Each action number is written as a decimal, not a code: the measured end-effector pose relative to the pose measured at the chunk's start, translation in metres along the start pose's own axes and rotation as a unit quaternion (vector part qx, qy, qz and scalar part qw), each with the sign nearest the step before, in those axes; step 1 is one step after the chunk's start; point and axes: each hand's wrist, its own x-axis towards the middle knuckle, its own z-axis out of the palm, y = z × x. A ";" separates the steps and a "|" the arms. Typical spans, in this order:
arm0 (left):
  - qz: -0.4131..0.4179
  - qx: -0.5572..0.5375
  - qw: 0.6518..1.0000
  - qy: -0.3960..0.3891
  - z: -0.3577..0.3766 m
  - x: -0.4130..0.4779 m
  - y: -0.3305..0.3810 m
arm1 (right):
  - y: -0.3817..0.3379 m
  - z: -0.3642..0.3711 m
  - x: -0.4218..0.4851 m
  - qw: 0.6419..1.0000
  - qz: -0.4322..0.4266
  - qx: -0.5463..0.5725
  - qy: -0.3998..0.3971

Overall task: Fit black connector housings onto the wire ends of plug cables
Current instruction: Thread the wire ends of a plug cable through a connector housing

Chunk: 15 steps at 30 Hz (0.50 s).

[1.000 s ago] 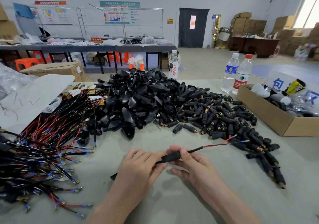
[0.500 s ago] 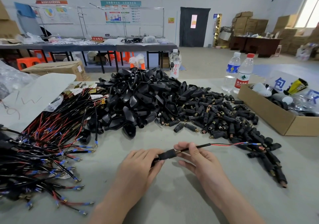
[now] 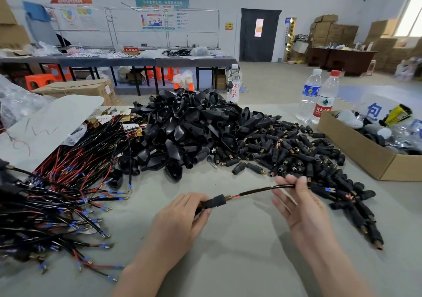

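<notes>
Fitting one housing [image 3: 214, 202], gripped by left hand [image 3: 180, 219], onto cable [image 3: 258, 191] pinched by right hand [image 3: 301, 210]; likely early, big pile [image 3: 274, 145] unfitted.

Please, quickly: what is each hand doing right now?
Left hand: grips the black housing.
Right hand: pinches the cable between its fingers.
</notes>
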 end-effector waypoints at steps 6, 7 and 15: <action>0.019 -0.006 1.000 -0.024 0.003 -0.001 0.005 | 0.012 0.009 -0.011 0.994 0.091 0.006 -0.054; 0.020 -0.005 1.000 -0.023 0.003 -0.001 0.006 | 0.019 0.013 -0.017 0.991 0.108 -0.026 -0.079; 0.021 -0.026 0.999 -0.028 0.007 0.002 0.009 | 0.033 0.020 -0.021 0.981 0.069 -0.162 -0.080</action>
